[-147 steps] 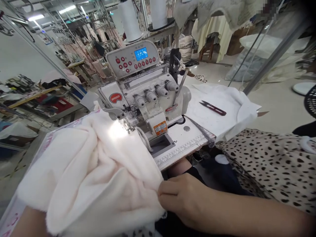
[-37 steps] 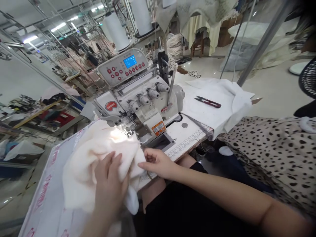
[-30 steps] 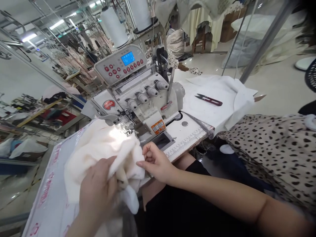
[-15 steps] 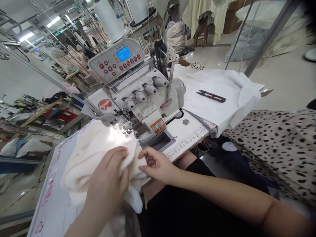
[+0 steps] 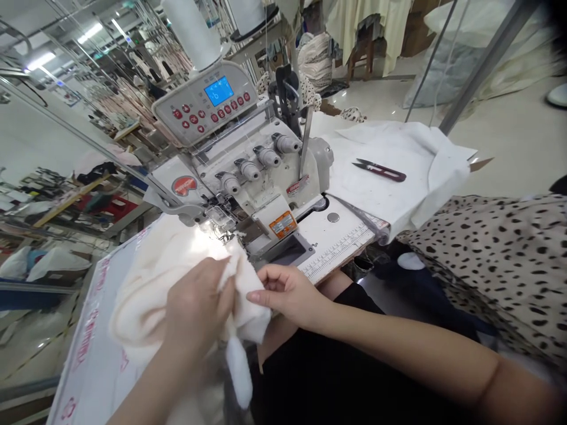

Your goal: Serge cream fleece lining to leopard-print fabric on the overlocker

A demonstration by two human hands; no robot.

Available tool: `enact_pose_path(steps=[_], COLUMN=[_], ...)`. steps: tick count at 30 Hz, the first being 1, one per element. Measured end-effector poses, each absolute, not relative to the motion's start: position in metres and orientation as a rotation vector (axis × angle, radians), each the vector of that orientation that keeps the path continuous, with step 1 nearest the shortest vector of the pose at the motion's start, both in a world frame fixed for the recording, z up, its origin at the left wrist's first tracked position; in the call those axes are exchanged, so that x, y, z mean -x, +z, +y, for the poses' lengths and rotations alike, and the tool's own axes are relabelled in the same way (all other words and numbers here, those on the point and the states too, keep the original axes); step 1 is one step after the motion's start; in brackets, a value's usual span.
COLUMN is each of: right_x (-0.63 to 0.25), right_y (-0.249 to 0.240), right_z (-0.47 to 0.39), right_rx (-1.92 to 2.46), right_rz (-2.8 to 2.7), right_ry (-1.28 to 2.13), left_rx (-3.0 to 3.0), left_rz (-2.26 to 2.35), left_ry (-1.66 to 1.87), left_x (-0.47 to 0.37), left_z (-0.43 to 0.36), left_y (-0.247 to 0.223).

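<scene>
Sewing table (image 5: 95,348), overlock machine (image 5: 248,171), both hands, left (image 5: 197,307), right (image 5: 287,292), pinching cream fleece (image 5: 150,283)

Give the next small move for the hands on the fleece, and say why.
Probably slide the fleece edge forward under the presser foot: both the left hand and right hand pinch that edge just short of the foot, which stands lit with nothing under it.
</scene>
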State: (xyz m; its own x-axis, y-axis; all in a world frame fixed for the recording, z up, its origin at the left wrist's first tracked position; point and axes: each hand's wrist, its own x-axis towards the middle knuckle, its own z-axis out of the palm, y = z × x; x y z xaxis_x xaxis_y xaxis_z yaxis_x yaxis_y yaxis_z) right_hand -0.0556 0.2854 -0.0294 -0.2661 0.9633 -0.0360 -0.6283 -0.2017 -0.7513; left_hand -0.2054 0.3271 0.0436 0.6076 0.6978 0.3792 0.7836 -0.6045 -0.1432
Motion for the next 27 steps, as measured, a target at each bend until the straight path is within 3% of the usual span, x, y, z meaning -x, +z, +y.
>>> enact_pose_path(steps=[7,27], right_x=[0.059,0.063], right_y=[-0.043,-0.044], right_z=[0.289,0.314], right_rx=[0.696,0.884], right_rz=[-0.829,-1.147], right_ry=[1.639,1.445], left_rx=[2.524,2.329], left_rz=[-0.748,-0.757], left_ry=[-0.327,-0.273], left_x=[0.212,0.194], left_z=[0.333,0.345], left_y=[0.037,0.045])
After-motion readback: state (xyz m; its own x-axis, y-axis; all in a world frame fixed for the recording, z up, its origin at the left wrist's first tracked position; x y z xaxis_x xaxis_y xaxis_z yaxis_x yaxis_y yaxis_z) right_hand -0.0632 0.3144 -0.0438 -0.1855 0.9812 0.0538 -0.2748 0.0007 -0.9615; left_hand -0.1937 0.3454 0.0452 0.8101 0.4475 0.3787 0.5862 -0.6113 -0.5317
